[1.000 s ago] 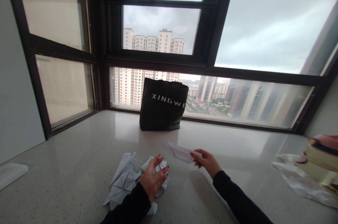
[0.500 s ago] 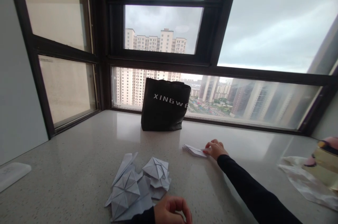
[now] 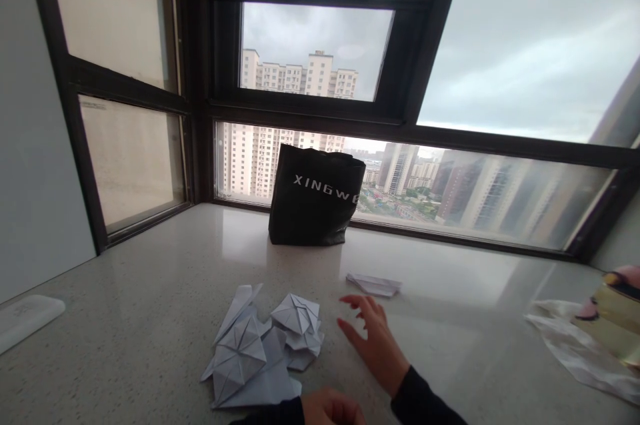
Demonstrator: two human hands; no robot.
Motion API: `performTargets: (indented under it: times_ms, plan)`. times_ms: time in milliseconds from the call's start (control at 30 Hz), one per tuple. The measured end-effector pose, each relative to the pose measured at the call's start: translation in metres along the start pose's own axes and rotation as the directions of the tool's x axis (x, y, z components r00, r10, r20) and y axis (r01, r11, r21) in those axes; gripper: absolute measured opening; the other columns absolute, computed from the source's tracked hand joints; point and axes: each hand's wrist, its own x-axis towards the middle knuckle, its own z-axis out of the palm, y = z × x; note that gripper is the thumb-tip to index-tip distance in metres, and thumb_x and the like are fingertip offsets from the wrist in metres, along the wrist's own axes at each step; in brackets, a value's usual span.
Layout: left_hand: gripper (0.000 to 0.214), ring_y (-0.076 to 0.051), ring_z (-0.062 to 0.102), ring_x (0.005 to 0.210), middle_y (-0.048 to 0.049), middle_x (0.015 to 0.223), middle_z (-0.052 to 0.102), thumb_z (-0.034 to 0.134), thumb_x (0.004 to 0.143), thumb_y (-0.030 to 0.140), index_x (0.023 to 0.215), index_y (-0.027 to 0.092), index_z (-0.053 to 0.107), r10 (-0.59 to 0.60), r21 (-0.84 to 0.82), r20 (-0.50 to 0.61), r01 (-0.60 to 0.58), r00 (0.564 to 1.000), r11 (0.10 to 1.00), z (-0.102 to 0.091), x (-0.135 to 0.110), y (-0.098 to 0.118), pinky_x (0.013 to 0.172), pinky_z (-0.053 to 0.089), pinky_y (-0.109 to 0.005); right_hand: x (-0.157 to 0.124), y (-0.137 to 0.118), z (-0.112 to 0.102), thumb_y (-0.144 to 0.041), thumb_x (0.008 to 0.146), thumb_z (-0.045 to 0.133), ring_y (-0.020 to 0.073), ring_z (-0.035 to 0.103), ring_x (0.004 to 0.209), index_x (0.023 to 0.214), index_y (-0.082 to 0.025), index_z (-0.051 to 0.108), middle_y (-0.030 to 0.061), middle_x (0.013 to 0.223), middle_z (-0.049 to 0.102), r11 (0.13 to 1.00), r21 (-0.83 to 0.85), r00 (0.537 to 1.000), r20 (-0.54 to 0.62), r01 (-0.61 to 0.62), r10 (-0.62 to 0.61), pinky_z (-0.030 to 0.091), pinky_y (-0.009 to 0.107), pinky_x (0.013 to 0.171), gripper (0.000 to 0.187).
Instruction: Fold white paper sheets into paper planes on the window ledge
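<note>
My right hand (image 3: 373, 338) hovers over the counter with thumb and fingers apart, holding nothing. Just beyond its fingertips lies a flat folded white paper (image 3: 374, 285). To its left is a pile of folded papers: one with a star-like crease pattern (image 3: 240, 355), a smaller stack of folded pieces (image 3: 299, 325) and a narrow pointed piece (image 3: 237, 308) behind. My left hand (image 3: 333, 408) rests low at the bottom edge, right beside the pile; its fingers are curled and partly cut off by the frame, so whether anything is in them is hidden.
A black bag with white lettering (image 3: 315, 201) stands at the back against the window. On the right are a yellow and pink object (image 3: 615, 311) and a crumpled clear plastic wrapper (image 3: 575, 345). A white flat object (image 3: 30, 318) lies at the left on the speckled counter (image 3: 150, 318).
My right hand has let go of the flat folded paper and moved left and toward me, its fingers opening. My left hand has sunk slightly lower in view.
</note>
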Motion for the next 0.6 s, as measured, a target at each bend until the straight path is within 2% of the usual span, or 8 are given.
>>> performTargets:
  times_ms: [100,167,300,400,467,567,600]
  plan:
    - [0.052,-0.005,0.035,0.039,0.0060,0.041,0.043,0.068,0.023,0.058,0.044,0.014,0.048,-0.031,0.052,-0.052,0.034,0.998,0.998,-0.002,0.002,-0.003,0.043,0.019,-0.020,-0.017,-0.042,0.008,-0.027,0.072,0.051,0.0194,0.047,0.086,0.096,-0.023,0.051,0.0042,0.093,0.053,0.992,0.092,0.991,0.091,0.085,-0.094,0.038,0.031,0.074,0.024]
    - [0.051,-0.005,0.032,0.037,0.0066,0.038,0.041,0.068,0.022,0.057,0.042,0.014,0.049,-0.039,0.073,-0.071,0.044,0.997,0.996,-0.003,0.002,-0.003,0.042,0.017,-0.020,-0.015,-0.055,0.009,-0.030,0.069,0.054,0.0210,0.046,0.091,0.100,-0.024,0.051,0.0048,0.099,0.053,0.989,0.080,0.985,0.116,0.121,-0.130,0.036,0.033,0.077,0.032]
    - [0.044,-0.005,0.031,0.038,0.0057,0.041,0.042,0.069,0.031,0.053,0.045,0.015,0.051,-0.047,0.055,-0.078,0.052,0.996,0.997,-0.003,-0.003,0.004,0.043,0.017,-0.020,0.000,-0.060,0.015,-0.034,0.065,0.060,0.0233,0.044,0.094,0.107,-0.024,0.048,0.0049,0.102,0.055,0.981,0.048,0.965,0.175,0.188,-0.193,0.027,0.038,0.084,0.045]
    - [0.032,-0.006,0.032,0.040,0.0045,0.044,0.044,0.069,0.038,0.040,0.045,0.015,0.052,-0.063,0.025,-0.065,0.065,0.996,0.998,-0.001,-0.006,0.008,0.045,0.019,-0.021,0.005,-0.058,0.025,-0.025,0.069,0.057,0.0206,0.048,0.087,0.096,-0.025,0.056,0.0027,0.090,0.060,0.977,0.066,0.959,0.186,0.204,-0.213,0.025,0.037,0.085,0.027]
    - [0.020,-0.006,0.032,0.040,0.0040,0.044,0.045,0.065,0.041,0.030,0.045,0.015,0.053,-0.061,0.006,-0.087,0.061,0.994,0.998,0.000,-0.006,0.009,0.047,0.020,-0.022,0.006,-0.056,0.028,-0.022,0.074,0.051,0.0191,0.050,0.082,0.084,-0.024,0.060,0.0025,0.083,0.061,0.975,0.125,0.973,0.119,0.185,-0.200,0.029,0.036,0.081,0.014]
    - [0.005,-0.007,0.034,0.041,0.0041,0.043,0.045,0.057,0.043,0.019,0.047,0.015,0.056,-0.067,-0.017,-0.114,0.066,0.991,0.998,0.000,-0.003,0.008,0.050,0.023,-0.023,0.009,-0.051,0.023,-0.028,0.077,0.046,0.0193,0.049,0.078,0.077,-0.021,0.060,0.0047,0.080,0.059,0.949,0.294,0.992,-0.078,0.113,-0.094,0.034,0.033,0.073,0.016]
    - [0.006,-0.008,0.036,0.043,0.0037,0.045,0.047,0.056,0.043,0.016,0.049,0.015,0.057,-0.058,-0.035,-0.107,0.054,0.993,0.998,0.000,-0.002,0.007,0.051,0.024,-0.023,0.010,-0.049,0.020,-0.031,0.078,0.044,0.0191,0.049,0.076,0.074,-0.020,0.059,0.0050,0.078,0.057,0.926,0.368,0.991,-0.125,0.082,-0.037,0.035,0.032,0.070,0.019]
